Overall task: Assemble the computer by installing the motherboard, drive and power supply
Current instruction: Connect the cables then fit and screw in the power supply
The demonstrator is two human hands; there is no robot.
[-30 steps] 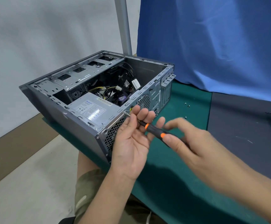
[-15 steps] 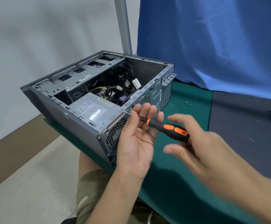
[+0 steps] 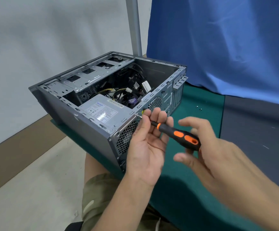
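Screwdriver (image 3: 178,136) tip sits on a screw (image 3: 137,115) in the rear panel of the computer case (image 3: 85,134), beside the top corner of the power supply (image 3: 102,112). I see that unit seated in the case's near corner. The case lies open side up at the left edge of the bench (image 3: 252,130), on a green mat (image 3: 202,100). The left hand (image 3: 148,147), just right of the screw, pinches the shaft between thumb and straight forefinger. The right hand (image 3: 215,155) is at the handle's butt, fingers spread and blurred; I cannot tell whether it grips. Two loose screws (image 3: 198,108) lie near the mat's right edge, well apart from both hands.
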